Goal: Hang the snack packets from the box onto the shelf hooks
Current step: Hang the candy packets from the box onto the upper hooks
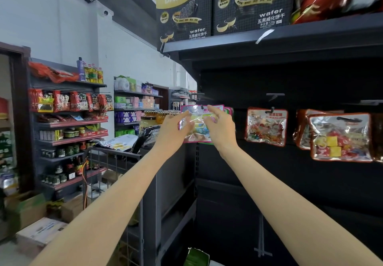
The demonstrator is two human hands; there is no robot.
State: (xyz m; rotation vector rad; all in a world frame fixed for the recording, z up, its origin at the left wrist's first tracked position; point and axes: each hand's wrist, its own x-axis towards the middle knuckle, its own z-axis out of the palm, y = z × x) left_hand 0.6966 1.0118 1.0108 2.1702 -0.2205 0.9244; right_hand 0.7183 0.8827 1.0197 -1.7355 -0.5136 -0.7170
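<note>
Both the left hand and right hand pinch a pink packet at a hook on the dark shelf. Red packets hang just right; wafer boxes stand above.

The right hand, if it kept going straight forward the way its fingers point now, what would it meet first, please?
Probably the pink-edged snack packet itself: the right hand already pinches it near the top, where it sits at a shelf hook. Behind that lies the dark shelf back panel, though depth is unclear.
</note>
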